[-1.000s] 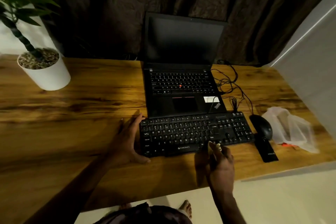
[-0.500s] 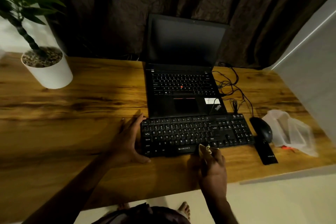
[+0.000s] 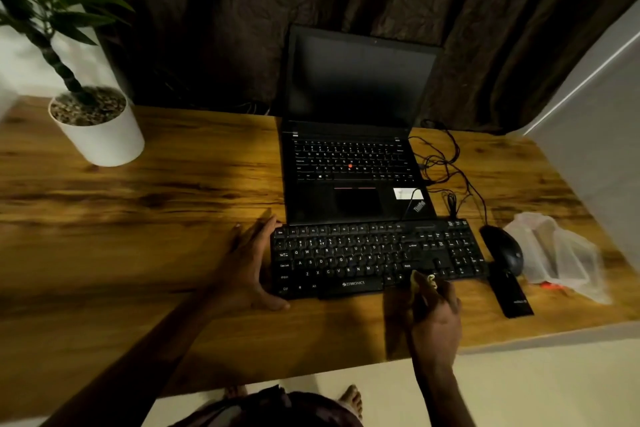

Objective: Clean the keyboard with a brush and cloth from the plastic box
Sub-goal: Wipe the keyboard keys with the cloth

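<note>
At the near middle of the wooden counter (image 3: 138, 218): black Zebronics keyboard (image 3: 377, 258), lying flat, far edge just against the front edge of an open laptop (image 3: 353, 163) with a dark screen.

Against the keyboard's left end: left grip (image 3: 249, 270), fingers straight along that end, thumb at the near corner, palm down on the counter, curled round nothing.

At the keyboard's near edge, right of the space bar: right grip (image 3: 434, 315), fingers curled, pinching a small pale yellowish item (image 3: 427, 282), tip at the lowest key row. Cannot tell whether cloth or brush; contact with the keys not confirmable.

Just right of the keyboard: black mouse (image 3: 504, 250), with a tangle of cables (image 3: 446, 163) beyond it beside the laptop. In front of the mouse: flat black strip (image 3: 510, 295), angled toward the counter edge.

Just right of the mouse: clear plastic box (image 3: 557, 253), outline blurred, contents not discernible; small red object (image 3: 549, 285) at its near side.

At the far left: white pot (image 3: 98, 132) with pebbles and a green plant.

Behind the counter: dark curtain (image 3: 242, 10).

Below the counter edge: bare feet (image 3: 351, 399).
</note>
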The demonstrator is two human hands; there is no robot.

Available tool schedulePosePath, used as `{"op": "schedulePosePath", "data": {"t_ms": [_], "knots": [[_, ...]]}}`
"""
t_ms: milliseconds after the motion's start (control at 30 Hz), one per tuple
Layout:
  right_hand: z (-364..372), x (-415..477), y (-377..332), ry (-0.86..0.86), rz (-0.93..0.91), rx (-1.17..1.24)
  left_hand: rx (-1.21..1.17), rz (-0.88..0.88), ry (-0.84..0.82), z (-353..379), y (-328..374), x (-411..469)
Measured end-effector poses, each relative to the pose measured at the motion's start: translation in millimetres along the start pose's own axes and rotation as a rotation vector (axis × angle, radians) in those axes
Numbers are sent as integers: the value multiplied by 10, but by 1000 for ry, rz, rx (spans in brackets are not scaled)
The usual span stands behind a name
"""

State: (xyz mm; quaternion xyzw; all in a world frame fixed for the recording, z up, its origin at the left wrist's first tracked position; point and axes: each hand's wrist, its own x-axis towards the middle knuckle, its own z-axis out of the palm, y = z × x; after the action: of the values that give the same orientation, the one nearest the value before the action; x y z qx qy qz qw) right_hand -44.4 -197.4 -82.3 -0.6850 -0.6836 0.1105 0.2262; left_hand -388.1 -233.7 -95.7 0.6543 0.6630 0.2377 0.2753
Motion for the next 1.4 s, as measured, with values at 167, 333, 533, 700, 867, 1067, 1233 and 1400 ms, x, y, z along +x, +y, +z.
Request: {"op": "schedulePosePath", "data": {"t_ms": [167, 333, 533, 700, 867, 1067, 1233, 1400], "knots": [[-52, -25, 115, -27, -68, -36, -7, 7, -3, -5, -7, -13], [-86, 84, 140, 26, 65, -10, -4, 11, -8, 6, -3, -8], [42, -160, -65, -40, -92, -7, -8, -5, -7, 23, -26, -7], [-67, -85, -29, -36, -82, -34, -15, -47, -19, 26, -45, -7], [-44, -41, -70, -3, -22, -14, 15, -29, -6, 19, -38, 3], [23, -276, -279, -84, -205, -13, 5, 17, 3, -7, 19, -16], [-89, -125, -150, -66, -67, -36, 20, 20, 8, -10, 4, -9], [-7, -150, -248, -77, -97, -51, 23, 33, 16, -12, 16, -1]]}}
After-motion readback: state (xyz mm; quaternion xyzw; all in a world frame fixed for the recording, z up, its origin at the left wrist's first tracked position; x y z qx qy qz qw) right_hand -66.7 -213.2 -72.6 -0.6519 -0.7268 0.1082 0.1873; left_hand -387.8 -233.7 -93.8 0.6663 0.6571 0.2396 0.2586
